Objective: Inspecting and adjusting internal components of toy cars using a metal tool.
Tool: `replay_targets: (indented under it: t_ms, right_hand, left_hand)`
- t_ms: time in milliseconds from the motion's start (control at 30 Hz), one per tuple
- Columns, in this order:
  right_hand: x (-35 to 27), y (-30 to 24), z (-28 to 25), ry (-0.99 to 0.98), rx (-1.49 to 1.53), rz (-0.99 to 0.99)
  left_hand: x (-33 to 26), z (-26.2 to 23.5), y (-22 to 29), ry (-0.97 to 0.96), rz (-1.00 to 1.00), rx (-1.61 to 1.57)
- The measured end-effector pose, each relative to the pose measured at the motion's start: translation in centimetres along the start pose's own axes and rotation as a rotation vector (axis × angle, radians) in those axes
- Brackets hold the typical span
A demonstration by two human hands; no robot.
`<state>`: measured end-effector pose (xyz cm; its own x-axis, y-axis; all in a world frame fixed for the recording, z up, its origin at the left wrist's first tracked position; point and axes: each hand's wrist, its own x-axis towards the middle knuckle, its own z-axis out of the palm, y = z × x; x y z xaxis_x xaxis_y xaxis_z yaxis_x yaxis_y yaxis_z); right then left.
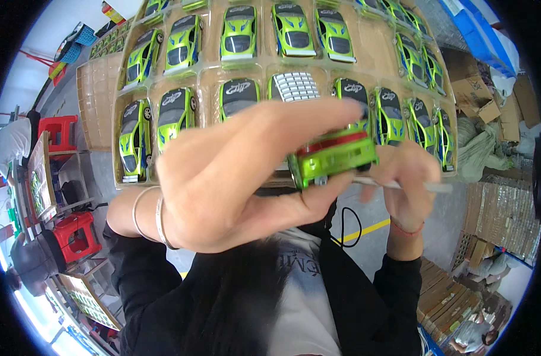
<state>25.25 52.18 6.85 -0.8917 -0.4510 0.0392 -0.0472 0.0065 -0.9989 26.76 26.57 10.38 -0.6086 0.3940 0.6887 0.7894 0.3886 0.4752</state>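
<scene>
My left hand [223,172] is closed round a green toy car [336,157], thumb and fingers on its two sides. The car's end with a red strip faces me. My right hand [410,175], blurred, pinches a thin whitish stick-like tool [438,187] beside the car; its exact kind is unclear. Beyond my hands lies a clear plastic tray [208,77] whose pockets hold several green toy cars [239,35] with black roofs. On one pocket rests a sheet of small silver-white pieces [295,86], partly hidden by my left hand.
Red stools [77,237] and boards with parts [89,299] stand at the left, with people seated near them. Cardboard boxes [472,92] and stacked cardboard [499,219] line the right side. A black cable [358,228] hangs below my hands.
</scene>
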Motion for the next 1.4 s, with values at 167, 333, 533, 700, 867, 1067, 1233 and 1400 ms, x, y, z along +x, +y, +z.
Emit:
replay_targets:
  t_ms: [167,333,533,700,867,1067,1233,1400]
  right_hand:
    - [0.5,-2.9,0.9,0.01,0.248,-0.408]
    - [0.9,-3.9,1.4,-0.039,0.107,-0.416]
    - [0.8,-4.6,1.2,-0.059,0.022,-0.364]
    - [0.8,-4.8,1.4,-0.043,-0.021,-0.361]
    - [0.9,-4.7,1.4,-0.058,-0.035,-0.38]
    - [0.7,-4.7,1.3,-0.072,-0.041,-0.375]
    - [0.7,-4.6,1.4,-0.055,-0.008,-0.374]
    - [0.8,-4.7,1.4,-0.06,-0.03,-0.386]
  left_hand:
    - [-0.5,0.2,1.2,0.013,-0.154,-0.063]
    - [-0.4,0.0,1.4,-0.026,-0.136,-0.104]
    - [-0.8,0.1,1.1,-0.027,-0.096,-0.146]
    - [-0.9,0.1,1.2,-0.03,-0.093,-0.156]
    - [-1.0,0.0,1.2,-0.029,-0.087,-0.16]
    - [-1.1,0.0,1.2,-0.037,-0.091,-0.163]
    - [-1.0,0.1,1.2,-0.033,-0.09,-0.162]
    - [-1.0,0.1,1.2,-0.032,-0.087,-0.167]
